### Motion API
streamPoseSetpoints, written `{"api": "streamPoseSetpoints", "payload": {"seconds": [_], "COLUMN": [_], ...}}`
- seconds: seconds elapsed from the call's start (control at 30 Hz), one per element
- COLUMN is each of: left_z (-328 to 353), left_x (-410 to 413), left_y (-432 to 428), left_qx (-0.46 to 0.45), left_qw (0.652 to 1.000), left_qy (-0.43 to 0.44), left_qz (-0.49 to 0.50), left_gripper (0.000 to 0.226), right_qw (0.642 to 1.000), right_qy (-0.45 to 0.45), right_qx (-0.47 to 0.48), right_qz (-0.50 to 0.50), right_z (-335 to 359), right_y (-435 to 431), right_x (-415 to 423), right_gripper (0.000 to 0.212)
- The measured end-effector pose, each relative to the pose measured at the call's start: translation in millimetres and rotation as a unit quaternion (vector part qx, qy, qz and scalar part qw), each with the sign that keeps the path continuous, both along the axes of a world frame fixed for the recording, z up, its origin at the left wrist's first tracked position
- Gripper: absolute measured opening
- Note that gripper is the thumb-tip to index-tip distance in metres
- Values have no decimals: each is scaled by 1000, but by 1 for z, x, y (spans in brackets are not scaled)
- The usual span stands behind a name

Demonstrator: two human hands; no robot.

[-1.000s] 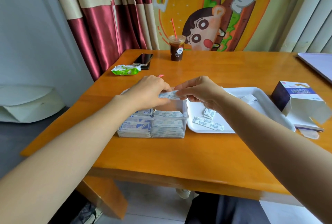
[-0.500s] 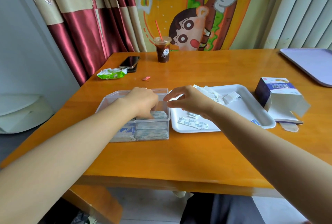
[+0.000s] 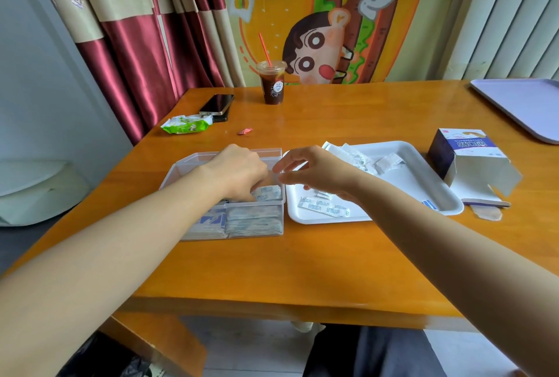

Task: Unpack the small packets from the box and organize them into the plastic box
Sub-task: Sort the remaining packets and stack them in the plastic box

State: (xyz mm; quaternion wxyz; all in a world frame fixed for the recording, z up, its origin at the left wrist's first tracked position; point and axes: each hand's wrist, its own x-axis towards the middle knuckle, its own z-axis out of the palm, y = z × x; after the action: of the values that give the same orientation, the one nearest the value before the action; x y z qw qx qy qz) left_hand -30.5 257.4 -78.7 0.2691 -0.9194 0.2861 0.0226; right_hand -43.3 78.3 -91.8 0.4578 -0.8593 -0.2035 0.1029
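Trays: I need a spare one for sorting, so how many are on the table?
2: a white tray right of the plastic box, holding packets, and a lavender tray at the table's far right edge, partly out of frame.

Two hands (image 3: pixel 239 171), two trays (image 3: pixel 408 150), one plastic box (image 3: pixel 187 165), one cup (image 3: pixel 272 83).

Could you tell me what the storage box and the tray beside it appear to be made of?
The storage box looks like clear, glossy hard plastic: the stacked packets show through its walls. The tray is matte white, probably foam or thin plastic, going by its soft rounded rim.
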Motion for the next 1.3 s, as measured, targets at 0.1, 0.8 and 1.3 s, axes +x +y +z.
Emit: {"api": "streamPoseSetpoints", "payload": {"seconds": [0.1,0.8,1.3], "left_z": [-1,39,-78], "left_x": [1,-12,40], "left_y": [-2,-111,-135], "left_qx": [2,-449,-470], "left_qw": [1000,893,858], "left_qy": [4,25,45], "left_qz": [-3,-7,203], "left_gripper": [9,5,51], "right_qw": [1000,983,961], "right_qy": [14,-25,-116], "right_qx": [2,-94,-209], "right_qz": [5,-154,-139], "right_z": [1,-25,-63], "right_y": [0,-120,-131], "right_x": [0,34,52], "right_gripper": [20,12,32]}}
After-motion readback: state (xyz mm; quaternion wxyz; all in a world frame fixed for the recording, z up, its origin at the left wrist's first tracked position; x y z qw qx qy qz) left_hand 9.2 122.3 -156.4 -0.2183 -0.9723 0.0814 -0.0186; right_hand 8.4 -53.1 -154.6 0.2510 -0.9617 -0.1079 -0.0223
